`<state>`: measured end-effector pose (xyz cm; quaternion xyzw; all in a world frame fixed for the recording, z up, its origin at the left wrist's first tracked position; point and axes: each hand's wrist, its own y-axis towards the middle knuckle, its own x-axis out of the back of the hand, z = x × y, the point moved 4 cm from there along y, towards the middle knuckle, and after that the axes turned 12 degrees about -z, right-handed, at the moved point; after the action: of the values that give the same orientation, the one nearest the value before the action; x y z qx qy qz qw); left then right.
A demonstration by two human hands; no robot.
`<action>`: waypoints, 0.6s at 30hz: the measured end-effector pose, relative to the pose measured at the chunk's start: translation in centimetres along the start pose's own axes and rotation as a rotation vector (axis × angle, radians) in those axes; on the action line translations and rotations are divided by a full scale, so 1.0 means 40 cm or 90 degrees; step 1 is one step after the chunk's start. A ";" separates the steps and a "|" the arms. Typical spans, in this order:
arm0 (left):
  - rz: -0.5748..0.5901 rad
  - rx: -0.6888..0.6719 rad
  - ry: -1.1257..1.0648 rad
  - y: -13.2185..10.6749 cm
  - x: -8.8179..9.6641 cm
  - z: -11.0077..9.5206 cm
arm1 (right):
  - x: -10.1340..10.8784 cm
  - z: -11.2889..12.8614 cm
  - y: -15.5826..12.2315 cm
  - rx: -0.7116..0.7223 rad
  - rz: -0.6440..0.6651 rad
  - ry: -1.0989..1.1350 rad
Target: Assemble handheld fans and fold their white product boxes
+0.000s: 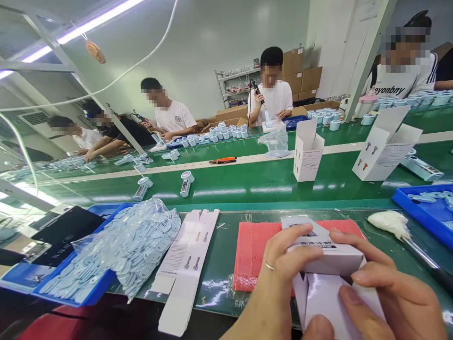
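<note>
1. Green assembly bench (215,269): pink foam pad (255,255) in place; flat carton blank (184,269) unfolded, off to the left.
2. Left hand (283,269) and right hand (396,293): both gripping white carton (325,250) over the pad; carton partly folded, end flaps unclosed.

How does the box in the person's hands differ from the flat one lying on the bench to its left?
The white carton is held between the left hand and right hand, while the flat carton blank lies untouched on the green bench. The held carton is folded into a box shape; the blank is spread out flat. The held carton's top panel shows dark lettering; the blank shows small product pictures. Both are white printed card.
</note>
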<state>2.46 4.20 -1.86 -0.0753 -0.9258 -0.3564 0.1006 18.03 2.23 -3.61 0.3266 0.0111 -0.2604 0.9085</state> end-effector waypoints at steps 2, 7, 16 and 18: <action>0.045 -0.062 0.069 0.004 0.013 -0.001 | -0.003 -0.005 -0.011 -0.084 -0.073 0.009; -0.045 -0.245 0.157 0.013 0.044 -0.009 | -0.020 -0.023 -0.033 -0.225 -0.062 0.048; -0.025 -0.354 0.342 0.019 0.068 -0.022 | -0.044 -0.006 -0.009 -0.209 -0.017 -0.002; -0.020 -0.351 0.312 0.017 0.075 -0.016 | -0.042 -0.008 -0.012 -0.211 -0.005 0.009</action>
<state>-0.24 4.48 -0.24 0.0023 -0.7443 -0.6015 0.2901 16.40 2.88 -3.84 0.1743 0.0614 -0.2561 0.9488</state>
